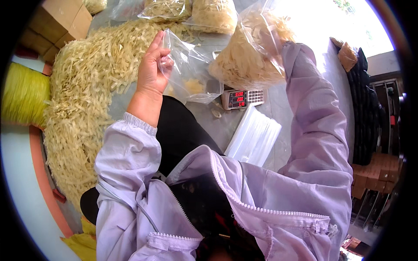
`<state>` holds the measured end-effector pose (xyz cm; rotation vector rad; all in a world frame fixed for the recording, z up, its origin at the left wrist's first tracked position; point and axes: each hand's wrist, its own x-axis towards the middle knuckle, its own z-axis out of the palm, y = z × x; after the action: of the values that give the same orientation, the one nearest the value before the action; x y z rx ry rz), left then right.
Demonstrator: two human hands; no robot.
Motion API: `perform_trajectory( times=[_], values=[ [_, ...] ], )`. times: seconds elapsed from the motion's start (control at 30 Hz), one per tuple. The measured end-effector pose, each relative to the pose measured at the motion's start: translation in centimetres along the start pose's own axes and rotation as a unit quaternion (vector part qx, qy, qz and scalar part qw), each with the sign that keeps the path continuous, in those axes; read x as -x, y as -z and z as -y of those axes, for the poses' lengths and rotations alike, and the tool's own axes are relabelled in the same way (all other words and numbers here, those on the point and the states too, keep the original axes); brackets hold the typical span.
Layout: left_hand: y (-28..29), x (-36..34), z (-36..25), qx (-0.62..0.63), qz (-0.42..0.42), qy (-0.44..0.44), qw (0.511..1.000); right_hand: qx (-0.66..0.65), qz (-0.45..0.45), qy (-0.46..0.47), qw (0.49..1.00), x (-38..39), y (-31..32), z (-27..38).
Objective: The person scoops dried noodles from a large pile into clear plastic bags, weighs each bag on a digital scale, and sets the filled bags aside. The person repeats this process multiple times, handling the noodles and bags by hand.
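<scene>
My left hand is closed on the rim of a clear plastic bag, thumb against fingers. That bag hangs loose, with a few pale scraps showing at its bottom. To its right, a larger clear bag full of pale yellow strips rests over a digital scale, hiding its platform. My right hand is at the upper right side of the full bag, blurred by plastic and strips; its fingers cannot be made out. A wide heap of the same flat strips spreads on the floor at the left.
Filled clear bags stand at the far side. A stack of flat clear bags lies in front of the scale. Cardboard boxes and a yellow fibre roll are at the left. Dark padded material and brown boxes line the right.
</scene>
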<state>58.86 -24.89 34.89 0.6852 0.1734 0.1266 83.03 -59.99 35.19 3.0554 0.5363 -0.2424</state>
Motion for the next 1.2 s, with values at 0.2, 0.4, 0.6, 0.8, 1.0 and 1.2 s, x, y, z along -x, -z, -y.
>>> perform_trajectory(
  times=[0.2, 0.4, 0.6, 0.8, 1.0, 1.2],
  values=[
    [-0.3, 0.1, 0.2, 0.002, -0.001, 0.010, 1.000, 0.063, -0.083, -0.049, 0.993, 0.3, -2.6, -0.6],
    [0.2, 0.1, -0.1, 0.010, -0.003, 0.002, 1.000, -0.008, -0.121, 0.054, 0.991, 2.7, 4.3, -1.6],
    [0.3, -0.2, -0.1, 0.019, 0.013, 0.012, 1.000, -0.388, -0.209, -0.019, 0.897, 5.8, 7.5, -3.6],
    [0.1, -0.1, 0.1, 0.000, -0.005, -0.001, 1.000, -0.472, -0.311, 0.015, 0.825, 8.6, 11.0, -2.9],
    [0.2, -0.1, 0.0, -0.010, -0.005, 0.001, 1.000, -0.550, -0.344, 0.119, 0.752, 10.1, 14.6, -5.2],
    [-0.1, 0.1, -0.2, -0.007, -0.006, 0.002, 1.000, -0.483, -0.387, 0.224, 0.753, 14.4, 18.4, -0.1]
  ],
)
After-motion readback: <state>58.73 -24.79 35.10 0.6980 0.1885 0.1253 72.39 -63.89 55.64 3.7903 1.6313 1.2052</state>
